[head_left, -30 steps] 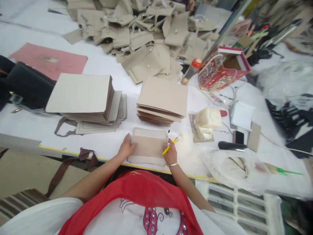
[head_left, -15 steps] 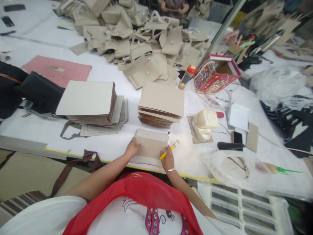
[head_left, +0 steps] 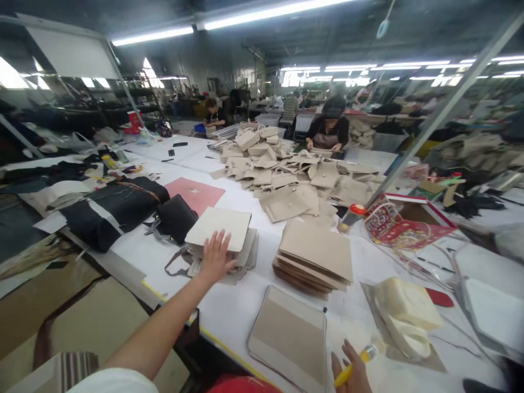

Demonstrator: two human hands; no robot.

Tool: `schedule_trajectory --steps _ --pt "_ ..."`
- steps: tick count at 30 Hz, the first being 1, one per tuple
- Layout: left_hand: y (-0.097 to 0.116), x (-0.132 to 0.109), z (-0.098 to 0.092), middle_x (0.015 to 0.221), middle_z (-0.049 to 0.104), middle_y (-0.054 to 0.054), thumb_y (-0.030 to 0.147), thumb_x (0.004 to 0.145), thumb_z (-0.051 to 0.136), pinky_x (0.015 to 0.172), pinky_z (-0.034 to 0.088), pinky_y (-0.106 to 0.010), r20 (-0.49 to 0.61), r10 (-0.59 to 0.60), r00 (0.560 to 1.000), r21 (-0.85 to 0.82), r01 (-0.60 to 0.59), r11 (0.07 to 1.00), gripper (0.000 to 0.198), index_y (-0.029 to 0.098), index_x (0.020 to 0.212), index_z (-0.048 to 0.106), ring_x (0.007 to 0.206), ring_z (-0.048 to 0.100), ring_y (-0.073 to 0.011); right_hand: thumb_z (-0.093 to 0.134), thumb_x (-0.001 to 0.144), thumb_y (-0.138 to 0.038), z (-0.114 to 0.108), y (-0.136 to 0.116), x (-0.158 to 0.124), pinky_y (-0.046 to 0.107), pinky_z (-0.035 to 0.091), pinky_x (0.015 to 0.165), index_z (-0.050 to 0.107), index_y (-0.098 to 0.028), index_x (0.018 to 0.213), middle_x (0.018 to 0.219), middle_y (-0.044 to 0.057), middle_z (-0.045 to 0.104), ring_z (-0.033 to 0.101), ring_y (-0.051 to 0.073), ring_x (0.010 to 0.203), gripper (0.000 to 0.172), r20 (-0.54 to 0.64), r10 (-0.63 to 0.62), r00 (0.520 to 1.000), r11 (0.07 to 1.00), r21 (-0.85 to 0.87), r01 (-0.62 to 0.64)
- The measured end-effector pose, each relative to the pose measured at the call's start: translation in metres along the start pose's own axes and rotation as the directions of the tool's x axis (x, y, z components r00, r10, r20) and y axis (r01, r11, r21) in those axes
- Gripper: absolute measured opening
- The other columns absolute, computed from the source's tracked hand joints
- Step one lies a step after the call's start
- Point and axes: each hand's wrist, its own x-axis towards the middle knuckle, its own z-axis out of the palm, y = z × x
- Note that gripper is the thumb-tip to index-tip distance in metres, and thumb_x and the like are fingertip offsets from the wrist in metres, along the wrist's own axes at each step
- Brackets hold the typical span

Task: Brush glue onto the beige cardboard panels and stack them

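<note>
My left hand (head_left: 216,255) lies with its fingers spread on the front edge of a stack of pale rectangular panels (head_left: 225,222). In my right hand (head_left: 354,371), low at the front, is a yellow-handled brush (head_left: 347,375) with its bristles pointing up and right. Just left of that hand, a beige panel (head_left: 292,327) with paler bands lies flat on more sheets near the table edge. Behind it stands a stack of tan panels (head_left: 315,248). To the right of the brush, a cream-coloured container (head_left: 403,303) rests on a piece of board.
A heap of beige bag pieces (head_left: 295,169) covers the table's far middle. A red patterned paper bag (head_left: 409,224) and an orange-capped bottle (head_left: 352,215) stand near a slanting metal post (head_left: 450,109). Black bundles (head_left: 114,210) lie left. A person (head_left: 329,131) sits across the table.
My left hand has left the beige panel and moved up and left onto the pale stack. My right hand keeps the brush, now right of the panel. The view has tilted up.
</note>
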Motion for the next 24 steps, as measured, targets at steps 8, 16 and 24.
schedule_trajectory --steps 8,16,24 --pt "-0.057 0.02 -0.023 0.1 0.06 -0.008 0.006 0.069 0.047 0.084 0.043 -0.031 0.306 0.206 0.929 0.131 -0.255 0.958 0.048 0.016 0.117 0.051 0.095 0.054 -0.0204 0.044 0.082 -0.048 -0.026 -0.031 0.005 0.032 0.053 0.068 0.045 -0.018 0.112 0.104 0.012 0.061 0.064 0.019 0.079 0.043 0.107 0.134 0.985 0.99 0.025 -0.138" --pt "0.012 -0.06 -0.042 0.094 0.055 -0.001 0.019 0.082 0.044 0.08 0.046 -0.039 -0.151 0.627 0.764 -0.073 -0.641 0.764 0.049 0.032 0.129 0.039 0.084 0.053 -0.0184 0.031 0.087 -0.046 -0.099 -0.018 0.015 0.021 0.045 0.052 0.047 -0.016 0.118 0.066 -0.001 0.059 0.054 0.009 0.048 0.046 -0.083 0.424 0.902 0.906 0.055 -0.421" --pt "0.151 -0.141 0.045 0.101 0.058 -0.01 0.012 0.083 0.04 0.074 0.043 -0.035 0.073 0.834 0.547 -0.335 -0.774 0.537 0.041 0.019 0.123 0.048 0.085 0.051 -0.0199 0.04 0.079 -0.051 -0.145 0.047 0.052 0.021 0.044 0.048 0.061 -0.014 0.091 0.06 0.001 0.058 0.054 0.01 0.047 0.044 -0.269 0.654 0.707 0.755 0.164 -0.635"
